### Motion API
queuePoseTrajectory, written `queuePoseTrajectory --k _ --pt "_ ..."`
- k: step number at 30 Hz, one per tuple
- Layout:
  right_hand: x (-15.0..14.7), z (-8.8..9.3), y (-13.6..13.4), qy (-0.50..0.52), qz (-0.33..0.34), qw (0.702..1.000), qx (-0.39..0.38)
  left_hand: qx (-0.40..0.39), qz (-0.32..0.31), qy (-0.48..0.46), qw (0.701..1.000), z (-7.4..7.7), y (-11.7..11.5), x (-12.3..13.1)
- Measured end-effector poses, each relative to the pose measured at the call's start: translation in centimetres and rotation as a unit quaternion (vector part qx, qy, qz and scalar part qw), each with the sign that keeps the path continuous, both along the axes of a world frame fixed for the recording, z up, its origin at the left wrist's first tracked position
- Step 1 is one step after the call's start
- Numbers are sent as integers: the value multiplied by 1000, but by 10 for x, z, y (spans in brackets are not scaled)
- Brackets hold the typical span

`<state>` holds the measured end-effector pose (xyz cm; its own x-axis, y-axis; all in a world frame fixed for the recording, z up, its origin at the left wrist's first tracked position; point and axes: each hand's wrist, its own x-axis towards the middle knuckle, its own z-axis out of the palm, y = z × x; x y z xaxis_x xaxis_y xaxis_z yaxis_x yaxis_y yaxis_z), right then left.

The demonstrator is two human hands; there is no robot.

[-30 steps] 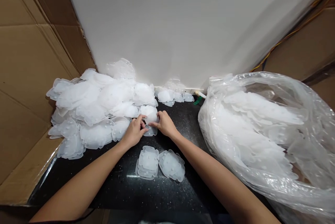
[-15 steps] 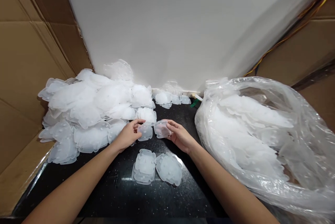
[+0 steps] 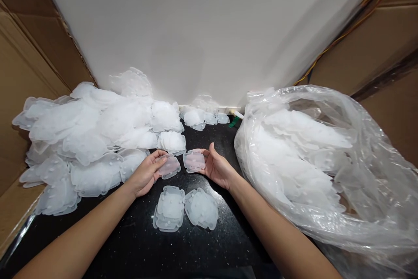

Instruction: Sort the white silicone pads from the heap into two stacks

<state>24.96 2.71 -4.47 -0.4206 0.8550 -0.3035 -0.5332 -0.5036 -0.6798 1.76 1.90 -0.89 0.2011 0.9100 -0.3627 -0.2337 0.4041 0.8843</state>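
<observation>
Head view: our left hand (image 3: 146, 173) pinches a left sheet (image 3: 170, 166) between thumb and fingers; this translucent piece extends rightward from the fingertips, above the black worktop (image 3: 228, 246). Our right hand (image 3: 218, 169) is spread, its thumb raised clear, and we see a right sheet (image 3: 193, 161) lying against the fingers, left of the palm. The fingers show pink through both pieces, which face each other across a narrow gap between our hands. On the near side of them we have two small stacks side by side, a left stack (image 3: 170, 209) and a right stack (image 3: 201, 209). Just beyond the left sheet sits a far stack (image 3: 171, 140). A large heap (image 3: 98, 124) of similar sheets spreads to the left of our left hand, and to the right of our right hand stands a clear plastic bag (image 3: 369, 237) holding more.
</observation>
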Motion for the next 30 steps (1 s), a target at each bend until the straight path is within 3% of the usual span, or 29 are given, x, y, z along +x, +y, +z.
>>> queuePoseTrajectory --k 11,30 --pt "1 -1 -2 -25 4 1000 13 -95 -39 -100 990 6 4 -4" --pt "4 -7 -6 -42 12 999 12 -69 -80 -126 986 -3 1 -7"
